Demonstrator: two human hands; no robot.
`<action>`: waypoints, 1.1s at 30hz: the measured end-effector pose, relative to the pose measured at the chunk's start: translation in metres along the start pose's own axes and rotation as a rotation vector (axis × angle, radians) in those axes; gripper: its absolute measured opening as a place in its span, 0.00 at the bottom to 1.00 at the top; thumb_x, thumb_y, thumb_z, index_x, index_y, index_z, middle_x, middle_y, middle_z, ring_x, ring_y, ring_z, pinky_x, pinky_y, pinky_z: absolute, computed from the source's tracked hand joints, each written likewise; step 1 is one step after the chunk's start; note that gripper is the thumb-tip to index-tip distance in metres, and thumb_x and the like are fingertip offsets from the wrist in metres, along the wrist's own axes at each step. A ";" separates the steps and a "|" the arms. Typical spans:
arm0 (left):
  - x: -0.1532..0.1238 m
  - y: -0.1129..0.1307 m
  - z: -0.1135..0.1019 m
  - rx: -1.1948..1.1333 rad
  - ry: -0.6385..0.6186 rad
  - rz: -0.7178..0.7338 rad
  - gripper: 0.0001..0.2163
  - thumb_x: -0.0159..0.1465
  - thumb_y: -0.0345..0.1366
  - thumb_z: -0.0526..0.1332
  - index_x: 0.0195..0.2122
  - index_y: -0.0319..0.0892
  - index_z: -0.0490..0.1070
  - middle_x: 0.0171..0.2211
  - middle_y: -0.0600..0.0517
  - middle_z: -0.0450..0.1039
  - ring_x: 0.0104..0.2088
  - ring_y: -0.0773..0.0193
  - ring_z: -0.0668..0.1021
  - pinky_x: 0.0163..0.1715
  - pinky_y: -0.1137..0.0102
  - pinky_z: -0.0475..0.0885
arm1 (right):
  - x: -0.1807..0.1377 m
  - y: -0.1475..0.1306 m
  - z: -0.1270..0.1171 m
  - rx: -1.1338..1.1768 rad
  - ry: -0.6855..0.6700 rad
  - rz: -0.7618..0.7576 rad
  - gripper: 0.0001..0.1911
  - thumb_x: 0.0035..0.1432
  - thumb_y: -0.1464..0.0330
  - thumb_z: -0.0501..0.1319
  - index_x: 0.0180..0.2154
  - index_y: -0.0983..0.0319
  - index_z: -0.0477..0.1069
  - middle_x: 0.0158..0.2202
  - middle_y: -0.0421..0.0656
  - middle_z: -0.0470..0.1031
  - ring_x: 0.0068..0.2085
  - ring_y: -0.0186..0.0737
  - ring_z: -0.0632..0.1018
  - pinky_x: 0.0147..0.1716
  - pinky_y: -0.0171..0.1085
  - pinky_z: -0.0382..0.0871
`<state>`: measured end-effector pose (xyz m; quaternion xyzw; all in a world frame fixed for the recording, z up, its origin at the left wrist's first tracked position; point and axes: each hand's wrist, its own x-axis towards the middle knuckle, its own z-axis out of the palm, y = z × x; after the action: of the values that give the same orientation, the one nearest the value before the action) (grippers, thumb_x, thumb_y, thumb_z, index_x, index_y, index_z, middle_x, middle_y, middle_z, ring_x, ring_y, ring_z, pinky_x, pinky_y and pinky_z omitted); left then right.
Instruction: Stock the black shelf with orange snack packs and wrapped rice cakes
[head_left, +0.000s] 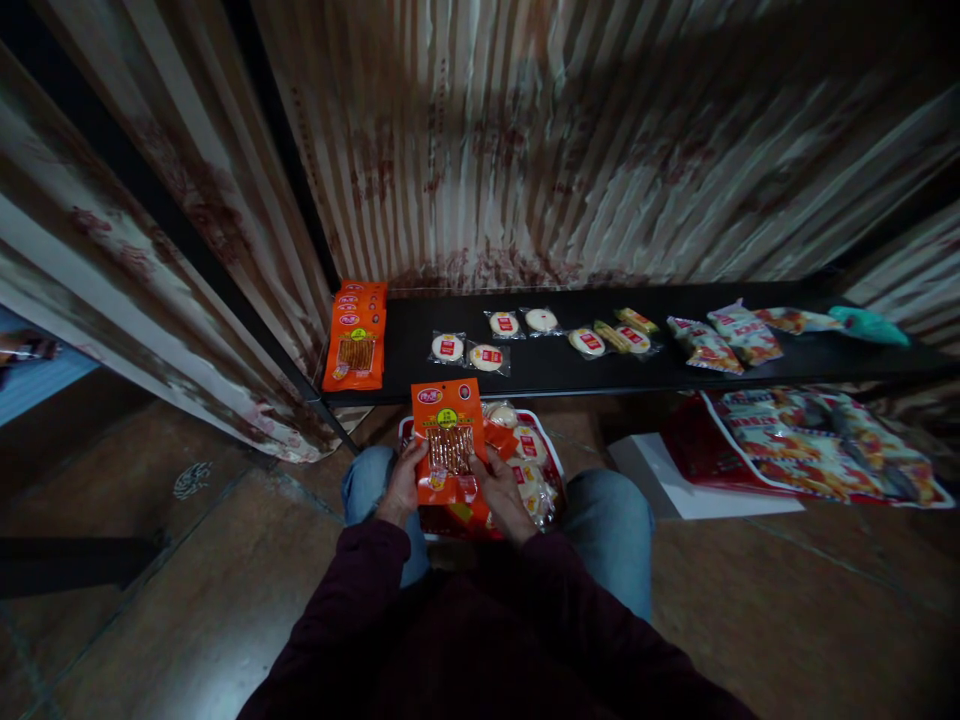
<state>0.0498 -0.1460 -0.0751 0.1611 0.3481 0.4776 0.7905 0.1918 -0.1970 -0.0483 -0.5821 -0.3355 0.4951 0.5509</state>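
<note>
The left hand (405, 482) is clamped on the lower left edge of an orange packet (448, 400), with the right hand (501, 492) gripping its lower right side, so the packet is held up between the two, its printed front and clear window facing the wearer. It is just above a red basket with a pale rim (555, 455), which sits between the knees, clad in blue jeans (611, 530). In the basket are round white wrapped packs (531, 446) and more orange packaging, partly hidden by the hands. Beyond the basket runs a low black shelf (409, 322). At its left end, orange packets (356, 350) lie overlapping in a stack; to their right come flat round packs (448, 347), some touching, then slim yellowish packets (636, 319) near the last of the round ones. Further right lie two printed bags (705, 345) side by side, and a teal bag (870, 325) near the far end. Below that end, a second red basket (686, 440) full of printed packages (810, 440) stands beside a white box (675, 490) on the tiled floor (750, 620). A striped curtain (487, 150) hangs behind the shelf.
</note>
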 end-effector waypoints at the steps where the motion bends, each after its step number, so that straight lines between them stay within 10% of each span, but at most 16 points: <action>1: 0.000 0.000 0.000 -0.007 0.006 -0.005 0.19 0.47 0.38 0.71 0.40 0.42 0.73 0.40 0.49 0.78 0.45 0.52 0.78 0.47 0.60 0.71 | 0.000 0.000 0.000 -0.002 -0.001 0.001 0.25 0.48 0.51 0.65 0.43 0.59 0.75 0.41 0.46 0.79 0.43 0.47 0.76 0.46 0.46 0.69; 33: 0.009 0.005 -0.008 0.013 0.043 0.031 0.15 0.49 0.40 0.70 0.37 0.47 0.73 0.43 0.48 0.77 0.51 0.51 0.75 0.49 0.58 0.70 | 0.019 -0.024 0.029 0.284 0.067 0.074 0.20 0.44 0.59 0.66 0.41 0.57 0.74 0.36 0.42 0.80 0.38 0.45 0.79 0.40 0.43 0.73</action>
<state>0.0435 -0.1358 -0.0812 0.1615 0.3656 0.4906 0.7743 0.1739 -0.1666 -0.0258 -0.5263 -0.2219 0.5380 0.6199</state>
